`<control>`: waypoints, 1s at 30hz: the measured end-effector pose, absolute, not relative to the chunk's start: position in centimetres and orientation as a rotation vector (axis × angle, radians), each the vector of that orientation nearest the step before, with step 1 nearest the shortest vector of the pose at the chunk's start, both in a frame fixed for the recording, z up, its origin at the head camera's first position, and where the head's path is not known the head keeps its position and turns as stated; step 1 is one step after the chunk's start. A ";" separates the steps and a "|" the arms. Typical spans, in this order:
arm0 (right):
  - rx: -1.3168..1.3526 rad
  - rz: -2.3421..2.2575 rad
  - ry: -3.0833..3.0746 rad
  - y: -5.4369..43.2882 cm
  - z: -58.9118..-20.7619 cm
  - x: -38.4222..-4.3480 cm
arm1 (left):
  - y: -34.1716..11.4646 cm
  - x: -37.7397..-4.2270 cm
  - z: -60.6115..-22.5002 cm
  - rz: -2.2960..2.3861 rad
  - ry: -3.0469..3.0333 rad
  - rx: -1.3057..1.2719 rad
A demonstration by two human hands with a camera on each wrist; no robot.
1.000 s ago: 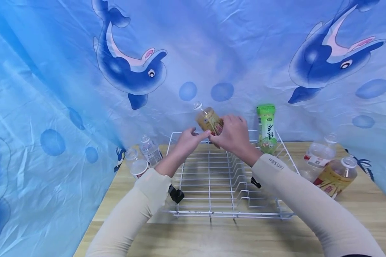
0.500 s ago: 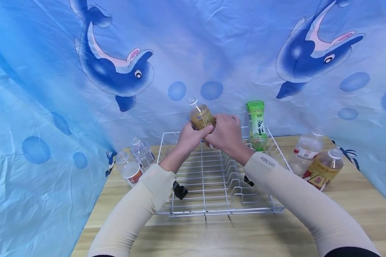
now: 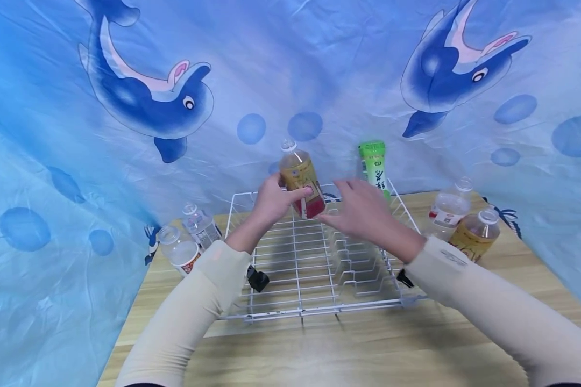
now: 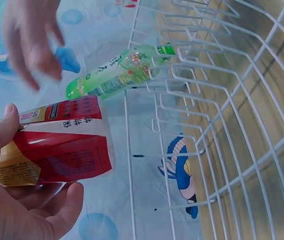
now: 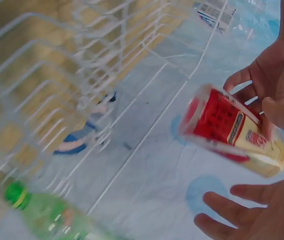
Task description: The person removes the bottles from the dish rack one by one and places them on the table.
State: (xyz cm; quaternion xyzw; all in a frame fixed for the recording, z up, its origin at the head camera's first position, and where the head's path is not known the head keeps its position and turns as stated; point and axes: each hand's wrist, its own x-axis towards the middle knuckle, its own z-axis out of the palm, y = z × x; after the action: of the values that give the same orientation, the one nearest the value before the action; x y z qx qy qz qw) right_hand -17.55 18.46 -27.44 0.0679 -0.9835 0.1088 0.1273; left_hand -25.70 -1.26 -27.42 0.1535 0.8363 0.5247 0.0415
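My left hand (image 3: 273, 201) grips a plastic drink bottle (image 3: 301, 180) with a yellow and red label above the back of a white wire dish rack (image 3: 314, 310). The bottle is tilted, its neck up and to the left. In the left wrist view, the thumb and curled fingers wrap the bottle (image 4: 67, 145), and its red lower end points away from the palm. My right hand (image 3: 363, 210) is beside the bottle's base, apart from it. Spread fingers with nothing between them show in the right wrist view. A green bottle (image 3: 375, 167) stands upside down in the rack's back right.
Two clear bottles (image 3: 200, 227) stand on the table left of the rack. To the right stand a clear bottle (image 3: 449, 208) and a yellow-labelled bottle (image 3: 475, 234). A blue dolphin-print curtain (image 3: 252, 177) hangs behind and at the sides. The table (image 3: 310, 355) is wood-patterned.
Both hands were on the bottle; the right hand has let go and moved right. The bottle stays in the left hand, now more fully visible. The head view has shifted slightly.
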 end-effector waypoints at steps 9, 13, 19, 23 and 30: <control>0.251 0.470 -2.937 24.1 -29.8 -11.3 | -2.7 -26.2 -26.8 1.499 2.574 0.465; 0.152 0.525 -2.956 26.8 -30.9 -9.2 | -2.6 -26.5 -26.5 1.445 2.592 0.524; 0.086 0.720 -2.943 30.1 -33.5 -6.7 | -2.7 -26.5 -26.2 1.378 2.609 0.591; 0.136 0.829 -2.917 31.6 -35.4 -5.6 | -2.9 -26.7 -26.1 1.366 2.582 0.640; 0.103 0.901 -2.951 32.8 -37.7 -5.4 | -3.2 -26.9 -25.9 1.313 2.591 0.673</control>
State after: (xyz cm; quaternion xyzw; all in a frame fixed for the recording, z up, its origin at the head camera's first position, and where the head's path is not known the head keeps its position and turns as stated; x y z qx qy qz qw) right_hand -5.44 32.84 -37.74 0.0335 -0.9555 0.2919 0.0272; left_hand -26.88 -3.17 -25.87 0.2250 0.8663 0.4388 0.0800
